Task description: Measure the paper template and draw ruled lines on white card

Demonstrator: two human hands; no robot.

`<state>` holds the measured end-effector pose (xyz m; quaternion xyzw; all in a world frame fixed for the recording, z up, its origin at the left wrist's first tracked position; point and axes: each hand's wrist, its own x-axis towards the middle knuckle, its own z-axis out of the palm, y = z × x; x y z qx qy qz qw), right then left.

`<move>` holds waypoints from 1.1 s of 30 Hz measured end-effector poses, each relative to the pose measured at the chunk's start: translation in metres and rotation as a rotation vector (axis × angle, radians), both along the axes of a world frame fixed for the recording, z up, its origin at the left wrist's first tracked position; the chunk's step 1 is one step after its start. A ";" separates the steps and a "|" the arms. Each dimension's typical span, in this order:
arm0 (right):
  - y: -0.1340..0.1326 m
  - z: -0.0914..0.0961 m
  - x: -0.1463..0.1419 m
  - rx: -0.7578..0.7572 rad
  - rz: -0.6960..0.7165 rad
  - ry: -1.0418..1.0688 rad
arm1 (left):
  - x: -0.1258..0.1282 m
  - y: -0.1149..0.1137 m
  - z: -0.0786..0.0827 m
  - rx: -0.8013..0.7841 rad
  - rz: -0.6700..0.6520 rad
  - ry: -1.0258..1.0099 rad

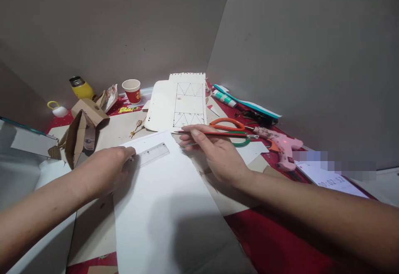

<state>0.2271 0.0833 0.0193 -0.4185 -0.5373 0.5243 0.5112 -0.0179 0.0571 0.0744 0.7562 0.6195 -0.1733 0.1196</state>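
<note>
A clear ruler point(153, 154) lies across the upper part of a large white sheet point(158, 199). My left hand point(116, 164) has its fingers closed on the ruler's left end. In my right hand point(215, 151) a dark red pencil point(218, 133) is gripped, its tip pointing left over the sheet's upper right corner. Behind the sheet lies a paper point(190, 103) with a drawn rectangle and rows of triangles. Scissors point(227, 122) with orange and green handles lie just behind my right hand, which partly hides them.
A pink glue gun point(285, 143) and a lit phone point(336, 182) lie at right. A teal-and-white tube point(224, 98) is at the back. At left are a folded cardboard piece point(79, 137), a red paper cup point(132, 92) and a yellow bottle point(81, 89). Grey panels enclose the table.
</note>
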 end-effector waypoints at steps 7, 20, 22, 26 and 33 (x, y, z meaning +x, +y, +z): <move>0.002 -0.007 -0.006 -0.040 0.037 -0.016 | -0.002 0.007 -0.001 -0.010 0.053 0.010; -0.012 -0.004 -0.002 0.051 0.063 -0.106 | 0.024 -0.013 -0.004 -0.147 0.262 -0.320; -0.016 -0.007 0.000 0.097 0.075 -0.159 | 0.027 -0.016 -0.009 -0.123 0.245 -0.317; -0.026 -0.016 0.004 0.206 0.104 -0.343 | 0.034 -0.019 -0.015 -0.089 0.258 -0.381; -0.040 -0.022 0.009 0.297 0.147 -0.423 | 0.060 -0.018 -0.017 -0.102 0.367 -0.535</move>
